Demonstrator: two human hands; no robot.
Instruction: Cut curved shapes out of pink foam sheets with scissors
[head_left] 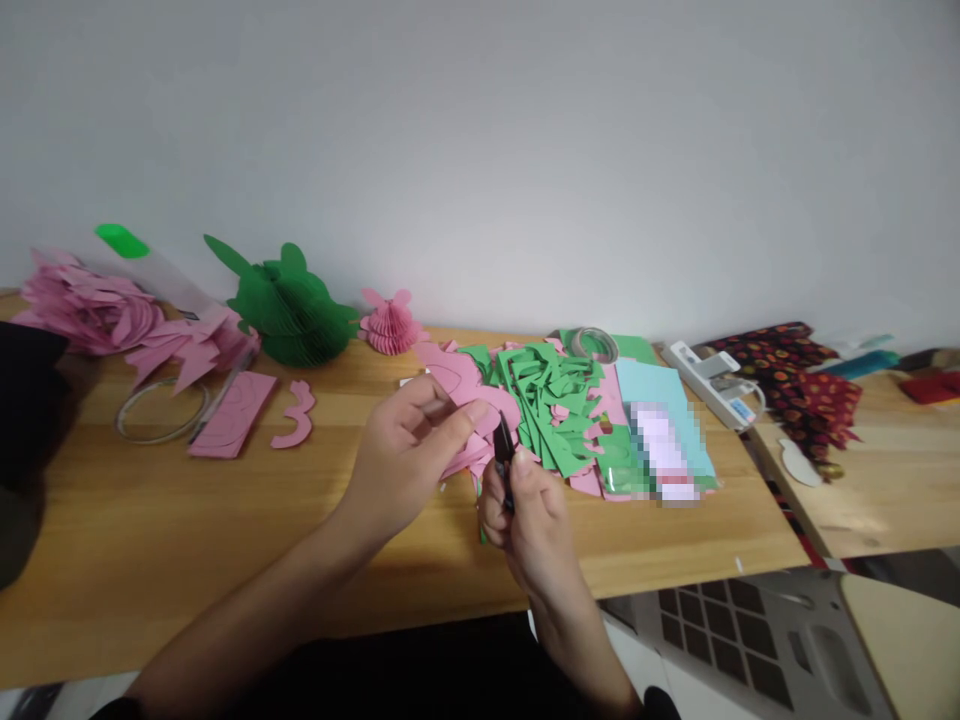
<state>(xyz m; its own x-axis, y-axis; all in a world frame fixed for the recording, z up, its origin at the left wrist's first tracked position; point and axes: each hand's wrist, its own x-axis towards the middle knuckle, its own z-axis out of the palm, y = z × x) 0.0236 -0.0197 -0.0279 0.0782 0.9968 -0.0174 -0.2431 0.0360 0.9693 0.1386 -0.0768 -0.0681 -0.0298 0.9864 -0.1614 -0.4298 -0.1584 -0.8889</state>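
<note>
My left hand (412,440) pinches a piece of pink paper (496,403) between thumb and fingers, above the middle of the table. Closed around the handles of dark scissors (503,440), my right hand (534,510) keeps the blades up against the paper's right edge. Just beyond both hands lies a heap of green paper scraps (551,400) mixed with pink ones. A curvy pink cut-out (294,415) and a folded pink sheet with drawn outlines (232,412) rest to the left on the wooden table (315,540).
At the back stand a green honeycomb paper figure (289,305) and a smaller pink one (391,322). Pink scraps (97,305) and a tape roll (161,410) lie left. Rightward are a light blue packet (652,385), a power strip (712,385) and dark patterned cloth (780,365).
</note>
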